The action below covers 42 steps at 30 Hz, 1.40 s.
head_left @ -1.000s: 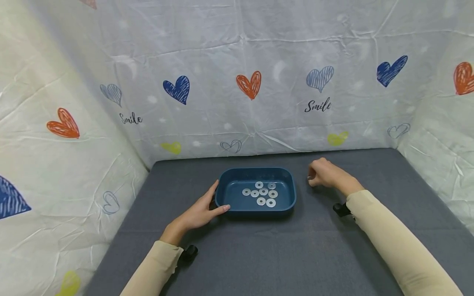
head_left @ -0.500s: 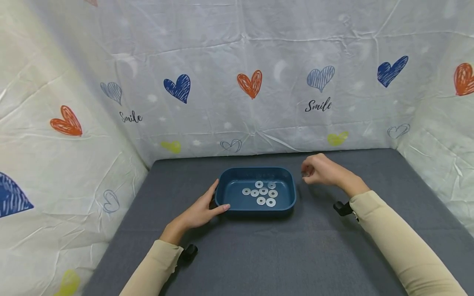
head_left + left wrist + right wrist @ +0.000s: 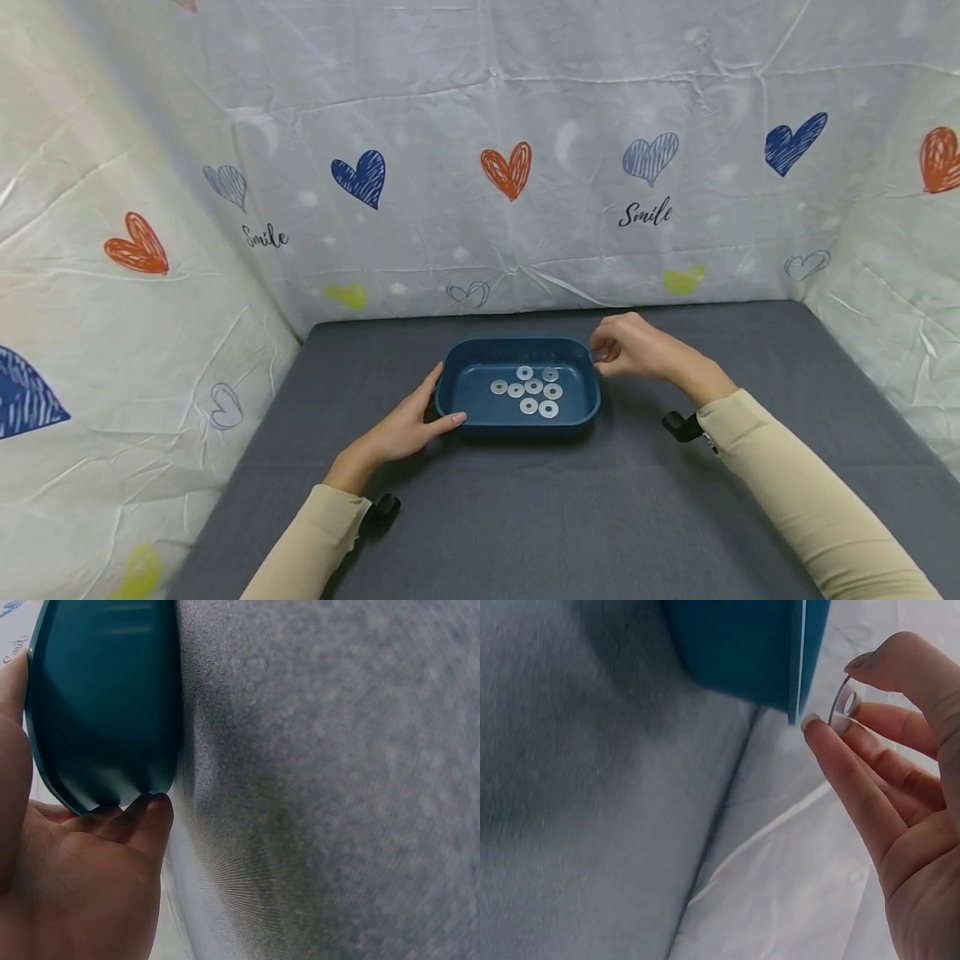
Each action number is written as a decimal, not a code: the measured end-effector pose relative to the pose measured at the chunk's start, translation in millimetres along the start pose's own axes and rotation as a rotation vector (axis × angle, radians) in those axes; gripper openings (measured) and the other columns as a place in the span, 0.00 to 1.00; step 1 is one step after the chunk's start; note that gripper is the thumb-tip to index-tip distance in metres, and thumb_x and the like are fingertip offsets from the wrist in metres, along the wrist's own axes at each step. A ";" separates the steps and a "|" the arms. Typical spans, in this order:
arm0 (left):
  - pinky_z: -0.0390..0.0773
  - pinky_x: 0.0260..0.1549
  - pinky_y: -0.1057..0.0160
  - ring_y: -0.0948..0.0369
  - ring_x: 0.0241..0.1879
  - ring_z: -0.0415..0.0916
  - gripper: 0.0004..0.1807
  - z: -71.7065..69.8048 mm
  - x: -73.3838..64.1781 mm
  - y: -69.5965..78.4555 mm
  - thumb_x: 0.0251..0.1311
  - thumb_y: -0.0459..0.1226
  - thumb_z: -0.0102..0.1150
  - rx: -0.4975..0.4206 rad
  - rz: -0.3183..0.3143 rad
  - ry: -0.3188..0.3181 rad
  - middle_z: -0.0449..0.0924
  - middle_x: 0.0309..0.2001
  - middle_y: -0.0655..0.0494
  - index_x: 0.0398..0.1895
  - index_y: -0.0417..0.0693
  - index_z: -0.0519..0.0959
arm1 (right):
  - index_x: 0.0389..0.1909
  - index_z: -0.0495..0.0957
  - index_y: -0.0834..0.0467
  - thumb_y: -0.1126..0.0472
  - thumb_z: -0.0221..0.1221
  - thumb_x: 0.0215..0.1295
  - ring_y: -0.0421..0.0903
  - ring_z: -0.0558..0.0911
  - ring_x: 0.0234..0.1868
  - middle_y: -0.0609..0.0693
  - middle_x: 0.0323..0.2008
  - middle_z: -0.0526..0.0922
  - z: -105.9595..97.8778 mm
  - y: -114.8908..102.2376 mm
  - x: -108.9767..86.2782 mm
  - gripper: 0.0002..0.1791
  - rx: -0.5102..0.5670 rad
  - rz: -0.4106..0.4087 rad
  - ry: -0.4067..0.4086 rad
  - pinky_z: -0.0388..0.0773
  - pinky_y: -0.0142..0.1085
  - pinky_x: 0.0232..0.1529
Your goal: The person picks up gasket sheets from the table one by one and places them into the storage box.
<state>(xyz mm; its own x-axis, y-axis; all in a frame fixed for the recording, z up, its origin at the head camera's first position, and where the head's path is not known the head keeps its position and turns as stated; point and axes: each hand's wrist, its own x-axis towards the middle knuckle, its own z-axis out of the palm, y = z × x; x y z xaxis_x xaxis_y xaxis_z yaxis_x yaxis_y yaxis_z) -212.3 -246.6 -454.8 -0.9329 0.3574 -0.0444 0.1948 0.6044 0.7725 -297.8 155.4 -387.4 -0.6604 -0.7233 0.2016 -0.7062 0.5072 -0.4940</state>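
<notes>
A dark blue rectangular tray [image 3: 517,422] stands on the grey cloth, with several flat metal washers [image 3: 528,406] lying spread over its floor. My left hand [image 3: 401,429] holds the tray's left end, thumb at the front corner and fingers along the left wall. The left wrist view shows fingertips [image 3: 154,806] against the tray's outer wall [image 3: 105,712]. At the tray's right rim, my right hand [image 3: 637,346] pinches one washer [image 3: 841,706] between thumb and index finger, on edge. The other fingers fold loosely behind it. In the right wrist view, the washer is beside the tray's rim [image 3: 798,660].
Grey cloth [image 3: 525,517] covers the table. White sheeting [image 3: 420,100] printed with hearts and "Smile" hangs behind it and at both sides. A black wrist device [image 3: 381,514] sits at the left cuff, another black device [image 3: 681,426] at the right.
My right hand has moved left from beyond the tray to its right rim, carrying the washer. The left hand, the tray and the washers inside stay in place.
</notes>
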 end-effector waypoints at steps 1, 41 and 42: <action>0.63 0.69 0.41 0.44 0.78 0.51 0.57 0.1 -0.1 0.0 0.69 0.52 0.64 -0.001 -0.001 -0.001 0.36 0.83 0.44 0.84 0.46 0.33 | 0.41 0.85 0.65 0.68 0.69 0.61 0.48 0.86 0.37 0.57 0.40 0.84 1.4 -1.7 0.8 0.09 0.006 -0.006 -0.005 0.84 0.36 0.37; 0.58 0.72 0.42 0.46 0.80 0.45 0.57 -1.4 0.0 2.9 0.70 0.52 0.63 0.012 -0.046 -0.012 0.34 0.83 0.48 0.84 0.50 0.31 | 0.27 0.83 0.54 0.64 0.71 0.61 0.41 0.73 0.27 0.46 0.29 0.80 60.1 -28.6 41.8 0.07 -0.279 0.047 -0.410 0.72 0.33 0.29; 0.58 0.72 0.41 0.46 0.80 0.45 0.57 -1.2 -0.1 2.6 0.70 0.52 0.63 0.012 -0.043 -0.011 0.34 0.83 0.48 0.84 0.50 0.31 | 0.27 0.84 0.54 0.64 0.71 0.61 0.41 0.74 0.27 0.45 0.30 0.80 60.5 -29.2 42.1 0.06 -0.283 0.050 -0.412 0.72 0.33 0.29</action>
<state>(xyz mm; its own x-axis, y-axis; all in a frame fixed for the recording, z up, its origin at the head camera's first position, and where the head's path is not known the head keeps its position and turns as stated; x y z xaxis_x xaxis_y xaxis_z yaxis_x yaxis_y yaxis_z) -212.1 -245.9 -452.0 -0.9373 0.3382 -0.0844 0.1579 0.6279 0.7621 -289.5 81.8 -415.7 -0.5801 -0.7908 -0.1953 -0.7555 0.6120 -0.2339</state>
